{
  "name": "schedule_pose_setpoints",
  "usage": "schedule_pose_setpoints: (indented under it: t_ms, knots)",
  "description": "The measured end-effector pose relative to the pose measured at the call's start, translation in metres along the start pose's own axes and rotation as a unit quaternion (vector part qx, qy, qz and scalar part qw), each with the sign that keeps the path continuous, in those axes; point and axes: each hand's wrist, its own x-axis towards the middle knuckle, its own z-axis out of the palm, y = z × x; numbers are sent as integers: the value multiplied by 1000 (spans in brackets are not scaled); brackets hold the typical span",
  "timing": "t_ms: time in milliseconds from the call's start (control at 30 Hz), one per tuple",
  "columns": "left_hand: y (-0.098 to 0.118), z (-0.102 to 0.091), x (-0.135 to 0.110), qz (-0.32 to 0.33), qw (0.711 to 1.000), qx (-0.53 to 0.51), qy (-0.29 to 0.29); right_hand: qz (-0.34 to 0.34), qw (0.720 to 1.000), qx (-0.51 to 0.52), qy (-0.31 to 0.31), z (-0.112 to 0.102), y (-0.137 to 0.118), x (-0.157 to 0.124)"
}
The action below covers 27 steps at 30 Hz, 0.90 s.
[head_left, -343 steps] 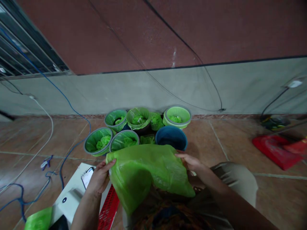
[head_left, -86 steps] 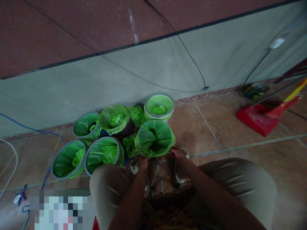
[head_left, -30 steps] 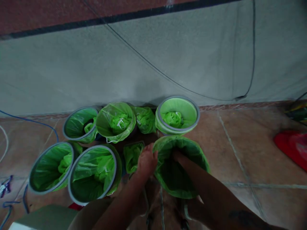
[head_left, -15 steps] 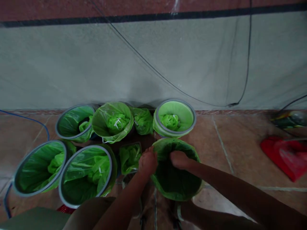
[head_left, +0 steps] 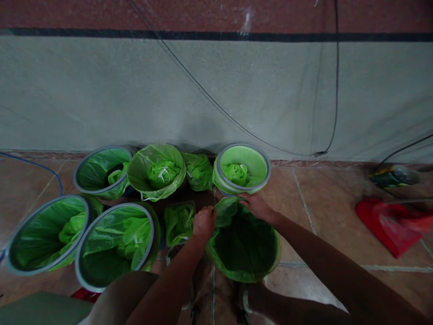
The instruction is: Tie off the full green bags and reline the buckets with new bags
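Note:
A bucket lined with a green plastic bag (head_left: 243, 246) stands on the tiled floor just in front of me. My left hand (head_left: 204, 222) is closed on the bag's edge at the bucket's left rim. My right hand (head_left: 257, 205) grips the bag's edge at the far rim, and a fold of green plastic is bunched between the two hands. Both forearms reach in from below. The bucket's own wall is hidden by the bag.
Several other green-lined buckets stand around: two at the near left (head_left: 113, 243) (head_left: 43, 232), others along the wall (head_left: 101, 170) (head_left: 157, 169) (head_left: 241, 167). A small green bag (head_left: 179, 221) sits between them. A red dustpan (head_left: 389, 221) lies right. Cables run along the wall.
The green bag, once held loose in the air, now lines the bucket. In the last second my right hand moved from inside the bucket to its far rim, pulling the bag's edge.

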Motion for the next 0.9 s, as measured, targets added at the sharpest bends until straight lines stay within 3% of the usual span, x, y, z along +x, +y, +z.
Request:
schedule_pose_setpoints:
  t_ms: [167,300,400,467,533,633,767,900]
  knots:
    - [9,-3,-6,-35,996,63,-47,67,998,-9,-2,7,6,-6]
    - [9,-6,-4,-21,999,40,-3,150,987,12,54,10,1,-24]
    - [3,-8,0,-15,999,17,38,257,963,3,87,20,-4,-51]
    - [-2,-9,3,-13,999,0,48,313,946,0,85,28,-7,-73]
    - [-5,-9,3,-17,998,-16,50,327,942,12,74,33,-10,-92]
    - [-6,-10,1,-32,998,-26,49,308,945,23,105,28,-16,-102]
    - [0,-11,-6,-26,999,-7,42,198,963,64,174,5,-32,-69]
    - [6,-14,-12,-30,999,21,14,63,986,113,101,-1,-47,-24]
